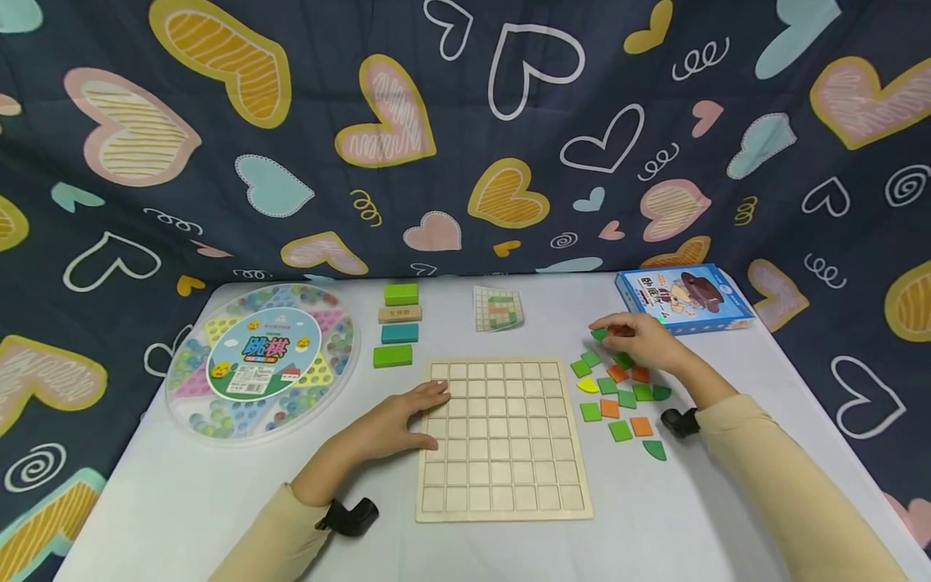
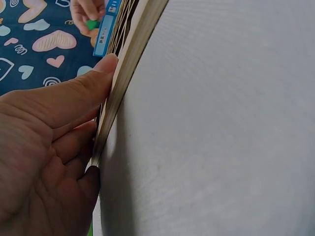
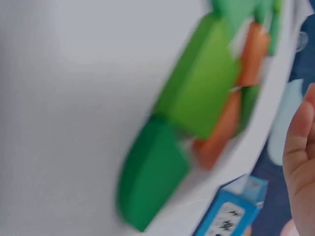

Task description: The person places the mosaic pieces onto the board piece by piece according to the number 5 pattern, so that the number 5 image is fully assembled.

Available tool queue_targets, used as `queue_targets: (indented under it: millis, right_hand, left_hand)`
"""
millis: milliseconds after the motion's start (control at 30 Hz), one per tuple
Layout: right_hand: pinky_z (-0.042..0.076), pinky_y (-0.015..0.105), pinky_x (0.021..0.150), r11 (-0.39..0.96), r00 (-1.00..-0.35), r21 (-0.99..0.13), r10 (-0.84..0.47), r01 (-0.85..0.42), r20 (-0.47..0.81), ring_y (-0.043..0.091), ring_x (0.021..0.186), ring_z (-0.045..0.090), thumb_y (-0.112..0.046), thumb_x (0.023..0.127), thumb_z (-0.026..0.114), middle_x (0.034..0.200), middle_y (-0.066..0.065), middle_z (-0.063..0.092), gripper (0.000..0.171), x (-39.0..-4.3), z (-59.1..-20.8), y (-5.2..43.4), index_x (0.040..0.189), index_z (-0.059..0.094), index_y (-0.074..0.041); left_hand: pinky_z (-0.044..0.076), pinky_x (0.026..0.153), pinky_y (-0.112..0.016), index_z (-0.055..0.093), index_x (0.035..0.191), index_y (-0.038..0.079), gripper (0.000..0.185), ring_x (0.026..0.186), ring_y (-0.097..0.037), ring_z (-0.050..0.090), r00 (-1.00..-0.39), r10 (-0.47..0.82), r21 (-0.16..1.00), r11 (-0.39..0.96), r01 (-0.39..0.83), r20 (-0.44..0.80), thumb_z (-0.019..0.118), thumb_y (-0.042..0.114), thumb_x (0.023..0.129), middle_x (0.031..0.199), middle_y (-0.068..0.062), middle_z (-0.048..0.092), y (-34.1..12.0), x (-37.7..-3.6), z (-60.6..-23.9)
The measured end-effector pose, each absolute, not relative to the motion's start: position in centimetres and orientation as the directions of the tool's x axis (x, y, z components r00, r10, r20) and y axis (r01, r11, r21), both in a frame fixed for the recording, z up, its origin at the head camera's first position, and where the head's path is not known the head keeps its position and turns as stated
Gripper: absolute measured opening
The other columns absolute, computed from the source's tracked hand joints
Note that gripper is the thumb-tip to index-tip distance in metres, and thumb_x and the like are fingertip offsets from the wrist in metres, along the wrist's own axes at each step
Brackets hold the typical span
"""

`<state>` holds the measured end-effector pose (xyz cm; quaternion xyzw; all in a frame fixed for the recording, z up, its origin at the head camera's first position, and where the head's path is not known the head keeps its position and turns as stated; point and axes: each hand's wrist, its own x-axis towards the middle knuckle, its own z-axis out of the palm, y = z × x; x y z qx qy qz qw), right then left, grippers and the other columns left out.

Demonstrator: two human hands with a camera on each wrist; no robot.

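My left hand [image 1: 393, 422] lies along the left edge of the wooden board [image 1: 502, 449], its fingers stretched out, fingertips touching the rim and thumb nearer me against that same edge. My right hand [image 1: 643, 338] pinches a dark green piece [image 1: 600, 333] between its fingers, above the right part of the worktop [image 1: 676, 517] and just short of the blue box [image 1: 676, 295], which sits at the far right corner. The right wrist view is blurred and shows only a bit of that hand, so I go by the other two views for its grip.

The board lies flat around the middle of the worktop, its surface ruled into square cells. Between it and the right edge, the loose pieces [image 1: 627, 398] spread beneath and nearer me than my right hand: green and orange squares, green rounded pieces and a yellow piece [image 1: 587, 386] near the board.

Toward the far edge, beyond the board, lies a printed grid card [image 1: 498, 309]. Left of it, four blocks [image 1: 393, 356] stand in a row running toward me, green, plain wood, teal and green. The round case [image 1: 265, 356] of marbles fills the far left corner. A heart-patterned cloth [image 1: 436, 202] hangs behind the far edge.
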<state>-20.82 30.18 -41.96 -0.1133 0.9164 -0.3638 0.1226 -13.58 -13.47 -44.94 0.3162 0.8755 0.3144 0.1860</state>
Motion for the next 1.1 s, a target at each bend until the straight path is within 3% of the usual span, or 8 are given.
queue_targets:
  millis: [167, 333, 467, 533, 733, 967, 1100]
  right_hand:
    - [0.048, 0.027, 0.068, 0.626, -0.952, -0.776, -0.281, -0.084, -0.123, 0.02, 0.083, 0.053, -0.025, 0.092, 0.064, 0.104, 0.011, 0.06, 0.037, -20.1, -41.0, 29.4, 0.126, 0.062, -0.01]
    - [0.051, 0.034, 0.072, 0.51, -0.95, -0.86, -0.274, -0.011, -0.151, 0.026, 0.092, 0.062, -0.03, 0.089, 0.067, 0.114, 0.013, 0.063, 0.047, -19.1, -40.5, 27.9, 0.13, 0.057, -0.008]
    - [0.05, 0.033, 0.064, 0.431, -0.945, -0.902, -0.291, 0.008, -0.148, 0.031, 0.089, 0.063, -0.025, 0.088, 0.068, 0.103, 0.009, 0.065, 0.047, -18.0, -40.3, 26.6, 0.13, 0.056, -0.007]
    - [0.046, 0.028, 0.054, 0.4, -0.944, -0.916, -0.305, -0.003, -0.13, 0.027, 0.076, 0.061, -0.023, 0.088, 0.069, 0.095, 0.007, 0.065, 0.047, -17.6, -40.3, 26.1, 0.129, 0.055, -0.005]
    - [0.053, 0.029, 0.061, 0.349, -0.93, -0.935, -0.359, -0.058, -0.076, 0.023, 0.079, 0.063, -0.017, 0.087, 0.069, 0.101, 0.014, 0.06, 0.046, -16.9, -40.7, 24.3, 0.127, 0.055, 0.001]
    - [0.052, 0.03, 0.065, 0.32, -0.915, -0.946, -0.395, -0.056, -0.08, 0.027, 0.086, 0.064, -0.017, 0.088, 0.068, 0.104, 0.014, 0.06, 0.042, -16.6, -40.8, 22.4, 0.126, 0.057, -0.005]
    - [0.056, 0.037, 0.077, 0.286, -0.898, -0.957, -0.432, -0.046, -0.086, 0.028, 0.093, 0.065, -0.016, 0.088, 0.068, 0.109, 0.018, 0.06, 0.043, -16.7, -40.9, 21.4, 0.128, 0.056, -0.005]
  left_hand:
    - [0.024, 0.115, -0.047, 0.041, 0.144, 0.008, 0.075, 0.145, -0.027, 0.019, -0.731, 0.672, 0.673, 0.594, 0.44, -0.116, 0.074, 0.032, 0.081, 0.156, -0.003, 0.027, -13.5, -13.6, -44.9]
    - [0.024, 0.115, -0.047, 0.04, 0.144, 0.008, 0.076, 0.145, -0.026, 0.019, -0.731, 0.672, 0.676, 0.595, 0.434, -0.123, 0.073, 0.032, 0.081, 0.156, -0.003, 0.027, -13.7, -13.7, -45.0]
    - [0.024, 0.115, -0.047, 0.04, 0.144, 0.008, 0.076, 0.145, -0.026, 0.019, -0.73, 0.673, 0.676, 0.595, 0.436, -0.122, 0.074, 0.032, 0.081, 0.156, -0.003, 0.028, -13.7, -13.7, -44.9]
    - [0.024, 0.115, -0.047, 0.04, 0.144, 0.008, 0.076, 0.145, -0.026, 0.02, -0.727, 0.676, 0.675, 0.593, 0.44, -0.12, 0.074, 0.031, 0.08, 0.155, -0.003, 0.028, -13.7, -13.7, -44.9]
    - [0.024, 0.115, -0.047, 0.04, 0.144, 0.008, 0.075, 0.145, -0.026, 0.02, -0.72, 0.682, 0.67, 0.594, 0.446, -0.125, 0.074, 0.03, 0.081, 0.155, -0.003, 0.028, -13.6, -13.6, -44.7]
    - [0.024, 0.115, -0.046, 0.04, 0.144, 0.008, 0.075, 0.145, -0.026, 0.02, -0.72, 0.682, 0.666, 0.596, 0.449, -0.126, 0.074, 0.03, 0.081, 0.155, -0.003, 0.028, -13.6, -13.7, -44.8]
    - [0.024, 0.115, -0.046, 0.04, 0.144, 0.008, 0.075, 0.145, -0.026, 0.02, -0.721, 0.682, 0.663, 0.596, 0.453, -0.121, 0.074, 0.03, 0.081, 0.155, -0.003, 0.028, -13.7, -13.7, -44.7]
